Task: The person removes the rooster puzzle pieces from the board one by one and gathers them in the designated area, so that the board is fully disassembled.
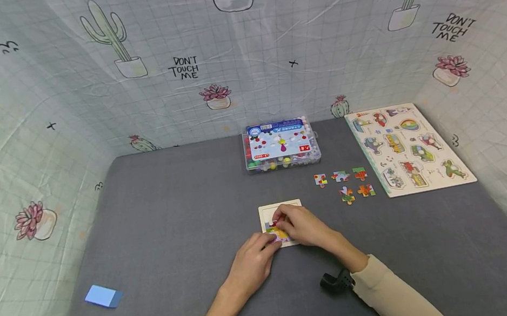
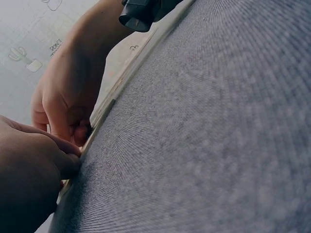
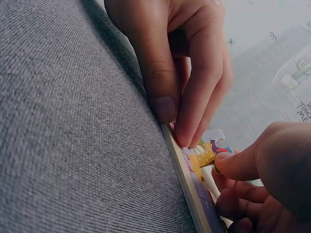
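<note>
In the right wrist view a piece [image 3: 218, 147], best aligned before pressing, is pinched by the right hand [image 3: 277, 174] over a tray [image 3: 186, 184] touched by the left hand [image 3: 180, 58], fingers loosely extended; in the left wrist view the piece is indiscernible; in the head view "DON'T TOUCH ME" is printed on cloth [image 1: 152, 107] beyond both hands.

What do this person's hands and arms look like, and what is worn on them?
The left hand and right hand are bare. Plain cream long sleeves end short of the hands. A chunky black device is worn near each cuff.
</note>
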`<state>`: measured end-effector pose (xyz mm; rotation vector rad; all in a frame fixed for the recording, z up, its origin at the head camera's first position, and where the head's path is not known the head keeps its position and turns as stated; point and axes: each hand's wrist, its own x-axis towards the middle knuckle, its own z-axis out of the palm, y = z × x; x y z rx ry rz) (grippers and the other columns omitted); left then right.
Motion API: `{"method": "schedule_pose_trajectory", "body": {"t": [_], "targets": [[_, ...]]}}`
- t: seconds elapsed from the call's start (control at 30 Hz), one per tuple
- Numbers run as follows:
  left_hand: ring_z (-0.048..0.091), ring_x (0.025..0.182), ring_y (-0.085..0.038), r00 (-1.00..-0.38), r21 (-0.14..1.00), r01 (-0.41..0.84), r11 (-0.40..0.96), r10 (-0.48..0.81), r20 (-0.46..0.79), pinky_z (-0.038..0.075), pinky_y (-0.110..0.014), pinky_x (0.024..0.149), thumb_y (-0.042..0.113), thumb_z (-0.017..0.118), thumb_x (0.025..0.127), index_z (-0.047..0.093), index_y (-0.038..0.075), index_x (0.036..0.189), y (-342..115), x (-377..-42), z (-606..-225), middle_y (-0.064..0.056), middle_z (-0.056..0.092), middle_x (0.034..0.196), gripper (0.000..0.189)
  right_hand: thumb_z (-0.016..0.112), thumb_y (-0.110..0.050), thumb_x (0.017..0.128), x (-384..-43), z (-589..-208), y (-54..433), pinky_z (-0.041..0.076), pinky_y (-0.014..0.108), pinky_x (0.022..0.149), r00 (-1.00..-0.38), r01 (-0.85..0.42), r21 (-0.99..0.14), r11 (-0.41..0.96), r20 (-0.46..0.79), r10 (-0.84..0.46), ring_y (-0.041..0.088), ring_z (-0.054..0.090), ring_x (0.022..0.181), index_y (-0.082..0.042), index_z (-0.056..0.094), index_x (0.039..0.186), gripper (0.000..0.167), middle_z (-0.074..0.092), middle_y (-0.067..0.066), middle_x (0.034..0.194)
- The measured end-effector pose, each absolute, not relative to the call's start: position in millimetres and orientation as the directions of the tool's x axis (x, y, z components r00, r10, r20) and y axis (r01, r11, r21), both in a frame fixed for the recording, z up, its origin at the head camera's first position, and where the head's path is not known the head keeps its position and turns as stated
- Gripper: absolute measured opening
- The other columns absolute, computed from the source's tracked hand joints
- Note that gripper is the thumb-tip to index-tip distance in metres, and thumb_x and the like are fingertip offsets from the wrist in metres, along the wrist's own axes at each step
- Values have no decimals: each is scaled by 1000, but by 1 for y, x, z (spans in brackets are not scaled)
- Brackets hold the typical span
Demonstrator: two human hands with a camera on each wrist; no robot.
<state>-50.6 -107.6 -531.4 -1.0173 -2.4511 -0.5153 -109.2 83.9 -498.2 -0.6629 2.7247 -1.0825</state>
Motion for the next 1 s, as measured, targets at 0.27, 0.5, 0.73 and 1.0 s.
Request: {"method": "schedule_pose_trajectory", "body": {"t": [0.27,0.5,0.73,1.0], "targets": [[63,98,-16,-636,161,726,668,564,527,55,-32,85,7,76,85,78,11,102,-107,-50,-530,-3,72,107,17,65,-14,96,-112,-499,83,46,23,68,-901,-339,-676,654,33,-433,5,54,71,-10,68,102,7,66,-3,84],[63,97,-16,-626,147,728,670,563,539,54,-32,83,7,77,85,78,11,102,-108,-50,-531,-2,72,107,17,65,-16,97,-114,-499,84,45,21,65,-901,-333,-694,638,35,-433,4,53,68,-10,70,107,12,69,-2,86],[63,97,-16,-625,153,730,666,561,543,54,-32,82,8,75,86,78,12,102,-109,-50,-533,-3,72,106,17,66,-18,97,-116,-500,87,46,19,63,-910,-317,-716,623,44,-412,2,55,67,-11,71,109,15,71,0,89],[63,97,-15,-631,152,728,669,566,530,54,-31,83,9,76,86,78,12,102,-108,-50,-532,-2,72,107,16,68,-20,96,-116,-495,97,46,20,62,-936,-260,-750,608,40,-351,4,55,66,-9,71,110,17,72,1,91]]}}
